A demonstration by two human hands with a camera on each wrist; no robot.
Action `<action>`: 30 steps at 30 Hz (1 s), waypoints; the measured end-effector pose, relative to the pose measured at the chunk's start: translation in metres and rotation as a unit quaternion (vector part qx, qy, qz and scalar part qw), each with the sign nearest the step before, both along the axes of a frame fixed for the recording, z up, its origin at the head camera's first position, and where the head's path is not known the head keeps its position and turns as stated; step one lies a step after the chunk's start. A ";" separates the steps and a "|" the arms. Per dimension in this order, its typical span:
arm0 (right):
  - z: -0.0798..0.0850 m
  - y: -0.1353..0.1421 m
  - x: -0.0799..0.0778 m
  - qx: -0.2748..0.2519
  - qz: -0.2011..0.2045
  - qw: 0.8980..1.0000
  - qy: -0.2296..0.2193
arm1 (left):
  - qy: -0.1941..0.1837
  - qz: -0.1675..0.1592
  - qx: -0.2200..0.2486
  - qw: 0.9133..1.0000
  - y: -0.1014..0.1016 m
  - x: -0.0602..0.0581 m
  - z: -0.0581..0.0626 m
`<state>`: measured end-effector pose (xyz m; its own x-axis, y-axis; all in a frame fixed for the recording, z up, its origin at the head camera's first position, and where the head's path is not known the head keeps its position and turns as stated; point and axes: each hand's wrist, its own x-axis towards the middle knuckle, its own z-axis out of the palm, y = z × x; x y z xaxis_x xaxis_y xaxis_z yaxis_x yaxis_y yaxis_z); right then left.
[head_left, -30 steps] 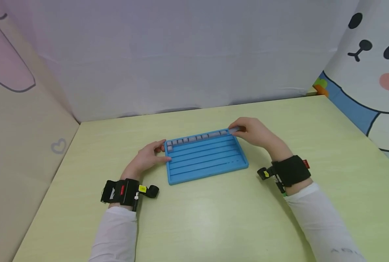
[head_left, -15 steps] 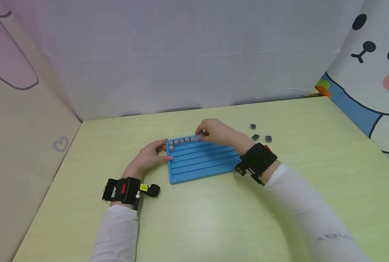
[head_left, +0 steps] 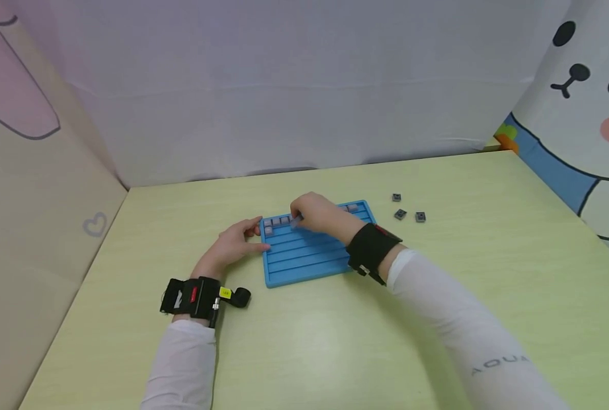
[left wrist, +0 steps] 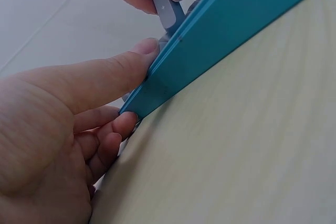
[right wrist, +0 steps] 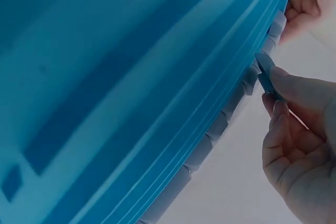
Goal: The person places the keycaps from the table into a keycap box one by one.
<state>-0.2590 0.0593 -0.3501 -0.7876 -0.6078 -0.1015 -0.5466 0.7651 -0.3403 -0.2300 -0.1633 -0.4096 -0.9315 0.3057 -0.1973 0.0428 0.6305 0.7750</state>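
Observation:
A blue ridged tray [head_left: 304, 262] lies on the table, with grey keycaps [head_left: 268, 223] along its back row and one at the left of the second row. My left hand [head_left: 231, 245] grips the tray's left edge, thumb on the near part and fingers curled at the back corner. Over the back row, my right hand [head_left: 317, 213] pinches a wide grey keycap [left wrist: 167, 11], tilted, between thumb and fingers. In the right wrist view the pinched keycap [right wrist: 266, 72] is close beside the row. The right hand hides the middle of that row in the head view.
To the right of the tray, 3 loose dark-sided keycaps [head_left: 400, 214] lie on the pale table [head_left: 304, 353]. A light cloth wall [head_left: 294, 97] stands behind the table's far edge. Black camera bands [head_left: 194, 299] circle both wrists.
My right hand has moved left along the back row from the tray's right end, pinching a keycap. This uncovered the loose keycaps on the table. The left hand has stayed on the tray's edge.

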 end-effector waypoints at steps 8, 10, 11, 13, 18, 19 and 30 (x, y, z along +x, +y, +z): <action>-0.002 -0.005 0.001 0.024 0.008 1.000 0.017 | 0.003 -0.006 0.001 1.000 0.000 -0.001 0.001; -0.002 -0.005 0.002 0.027 0.008 0.999 0.021 | 0.003 -0.007 0.003 1.000 0.000 -0.001 0.001; -0.002 -0.005 0.003 0.029 0.007 0.999 0.022 | 0.002 -0.005 0.003 1.000 0.000 -0.001 0.001; -0.001 -0.005 0.004 0.034 0.002 0.999 0.020 | 0.001 -0.004 0.000 1.000 0.000 -0.001 0.001; -0.002 -0.004 0.007 0.050 -0.013 0.999 0.009 | -0.001 0.000 -0.005 1.000 -0.001 -0.001 -0.001; -0.002 -0.004 0.007 0.052 -0.016 0.999 0.006 | -0.002 0.000 -0.004 1.000 -0.001 -0.001 -0.001; -0.007 -0.007 0.008 0.062 -0.015 0.998 0.017 | 0.003 -0.002 -0.003 1.000 0.000 0.001 0.001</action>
<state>-0.2513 0.0527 -0.3573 -0.8095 -0.5684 -0.1470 -0.5327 0.8164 -0.2231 -0.2295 -0.1629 -0.4088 -0.9312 0.3086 -0.1939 0.0498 0.6347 0.7711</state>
